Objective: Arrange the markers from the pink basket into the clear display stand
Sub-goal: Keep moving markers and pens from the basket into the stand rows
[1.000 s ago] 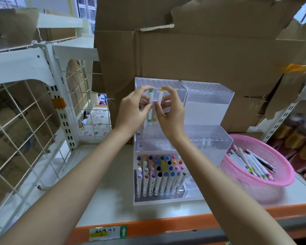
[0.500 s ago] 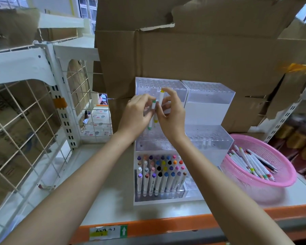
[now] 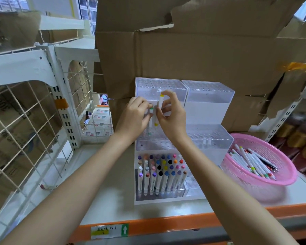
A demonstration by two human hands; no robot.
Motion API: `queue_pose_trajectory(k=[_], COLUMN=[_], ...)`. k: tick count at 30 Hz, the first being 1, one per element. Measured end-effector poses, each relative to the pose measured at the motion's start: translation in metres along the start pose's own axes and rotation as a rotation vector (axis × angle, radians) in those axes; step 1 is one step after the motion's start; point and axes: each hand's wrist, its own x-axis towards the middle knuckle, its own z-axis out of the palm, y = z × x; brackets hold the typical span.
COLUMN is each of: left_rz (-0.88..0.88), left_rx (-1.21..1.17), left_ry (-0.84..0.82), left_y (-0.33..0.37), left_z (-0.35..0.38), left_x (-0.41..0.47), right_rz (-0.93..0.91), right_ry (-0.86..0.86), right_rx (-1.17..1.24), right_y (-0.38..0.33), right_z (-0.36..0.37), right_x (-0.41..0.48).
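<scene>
The clear display stand (image 3: 210, 138) rises in three tiers on the shelf; its lowest left tier holds several markers (image 3: 162, 172) with coloured caps. My left hand (image 3: 132, 117) pinches a green-capped marker (image 3: 150, 121) upright, its lower end at the holes of the middle tier. My right hand (image 3: 171, 117) holds a yellow-capped marker (image 3: 159, 105) upright just beside it, over the same tier. The pink basket (image 3: 283, 181) sits to the right with several white markers (image 3: 251, 160) lying in it.
Large cardboard boxes (image 3: 193, 55) stand right behind the stand. A white wire rack (image 3: 30, 131) closes off the left side. The shelf (image 3: 113, 197) has an orange front edge (image 3: 175, 225) with a label.
My left hand has lowered the green-capped marker into the middle tier. My right hand stays in place with the yellow-capped marker.
</scene>
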Motion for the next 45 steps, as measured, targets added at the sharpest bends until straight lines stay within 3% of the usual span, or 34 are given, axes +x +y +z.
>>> queue_pose_trajectory(k=[14, 23, 36, 45], left_rz=[0.081, 0.067, 0.042, 0.037], left_rx=[0.109, 0.101, 0.156, 0.18], left_ry=[0.015, -0.02, -0.015, -0.074], left_y=[0.006, 0.006, 0.004, -0.001], left_z=[-0.009, -0.013, -0.012, -0.014], left_x=[-0.011, -0.014, -0.019, -0.023], right_rz=[0.089, 0.032, -0.035, 0.035], right_ry=[-0.104, -0.264, -0.175, -0.161], right_rx=[0.024, -0.137, -0.192, -0.164], right_y=[-0.006, -0.002, 0.003, 0.001], right_z=[-0.007, -0.01, -0.012, -0.009], right_x=[0.002, -0.004, -0.001, 0.001])
